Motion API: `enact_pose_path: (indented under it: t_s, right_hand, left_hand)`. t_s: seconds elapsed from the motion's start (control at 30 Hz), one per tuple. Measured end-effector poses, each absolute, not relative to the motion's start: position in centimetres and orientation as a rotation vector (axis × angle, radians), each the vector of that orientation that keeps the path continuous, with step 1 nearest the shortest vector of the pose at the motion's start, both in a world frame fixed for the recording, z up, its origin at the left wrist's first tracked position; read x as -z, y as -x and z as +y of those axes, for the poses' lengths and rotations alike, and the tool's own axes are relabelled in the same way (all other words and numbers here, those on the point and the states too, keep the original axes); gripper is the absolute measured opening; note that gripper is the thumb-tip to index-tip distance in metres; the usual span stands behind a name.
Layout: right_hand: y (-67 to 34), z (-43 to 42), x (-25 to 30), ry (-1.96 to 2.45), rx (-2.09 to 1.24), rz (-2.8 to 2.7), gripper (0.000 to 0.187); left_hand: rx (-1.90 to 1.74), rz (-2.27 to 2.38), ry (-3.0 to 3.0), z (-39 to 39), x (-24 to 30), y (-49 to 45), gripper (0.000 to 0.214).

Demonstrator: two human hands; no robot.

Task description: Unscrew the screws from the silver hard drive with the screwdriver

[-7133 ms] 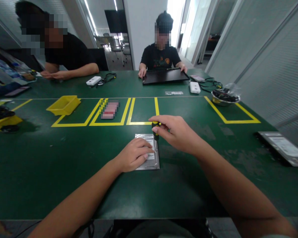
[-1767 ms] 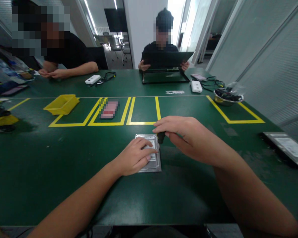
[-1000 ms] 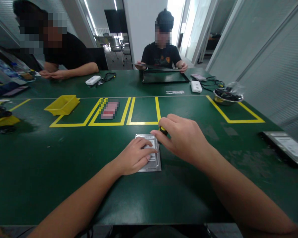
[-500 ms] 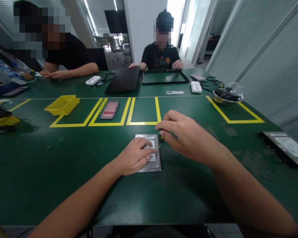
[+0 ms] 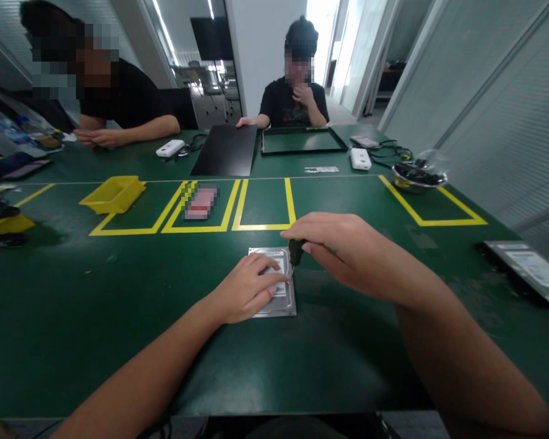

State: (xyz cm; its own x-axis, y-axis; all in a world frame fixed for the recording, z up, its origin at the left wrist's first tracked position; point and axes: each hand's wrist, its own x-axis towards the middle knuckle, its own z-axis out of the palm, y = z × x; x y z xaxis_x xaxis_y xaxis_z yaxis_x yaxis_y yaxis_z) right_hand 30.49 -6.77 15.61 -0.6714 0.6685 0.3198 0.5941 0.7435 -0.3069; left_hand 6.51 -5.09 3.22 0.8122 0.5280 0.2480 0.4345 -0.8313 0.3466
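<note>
Left of the left hand (image 5: 251,289), the bench (image 5: 96,305) gives passing room as far as the bin (image 5: 119,203). More lies between the right hand (image 5: 343,256) and the far-right drive (image 5: 533,271), with the bowl (image 5: 416,188) beyond. Screwdriver (image 5: 296,252) and both hands crowd the middle drive (image 5: 281,306).

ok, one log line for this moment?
left hand: resting on hard drive | right hand: gripping screwdriver, shaft at drive's right edge | second drive: far right

The green table (image 5: 73,317) is marked with yellow tape (image 5: 194,230); the silver hard drive (image 5: 281,306) is labelled in white; the screwdriver (image 5: 295,253) is coloured dark.
</note>
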Motion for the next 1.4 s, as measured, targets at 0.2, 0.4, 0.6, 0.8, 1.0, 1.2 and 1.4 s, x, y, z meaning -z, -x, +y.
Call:
enact_pose_path:
  t_s: [0.2, 0.4, 0.6, 0.8, 1.0, 1.2, 1.4]
  right_hand:
    - [-30.36, -6.61, -15.53, 1.017, -0.167, -2.505, 0.028]
    - [-30.25, -6.49, -15.12, 1.079, -0.128, -2.468, 0.022]
    - [-30.23, -6.69, -15.00, 1.052, -0.154, -2.440, 0.019]
    - [-29.99, -6.52, -15.14, 1.055, -0.160, -2.443, 0.020]
    - [-29.88, -6.62, -15.26, 1.061, -0.169, -2.446, 0.024]
    - [-30.25, -6.71, -15.27, 0.918, -0.273, -2.442, 0.032]
    - [-30.12, -6.92, -15.43, 0.871, -0.346, -2.426, 0.025]
  left_hand:
    - [-0.482, 0.735, -2.719, -5.03, -3.04, -6.48, 0.035]
    - [-0.470, 0.736, -2.722, -5.07, -3.09, -6.54, 0.035]
    - [-0.492, 0.732, -2.723, -5.09, -3.06, -6.51, 0.035]
    - [-0.491, 0.736, -2.729, -5.14, -3.21, -6.55, 0.035]
    - [-0.469, 0.741, -2.731, -5.18, -3.37, -6.55, 0.035]
    - [-0.492, 0.736, -2.735, -5.09, -3.08, -6.46, 0.035]
    - [-0.488, 0.744, -2.739, -5.08, -3.08, -6.45, 0.035]
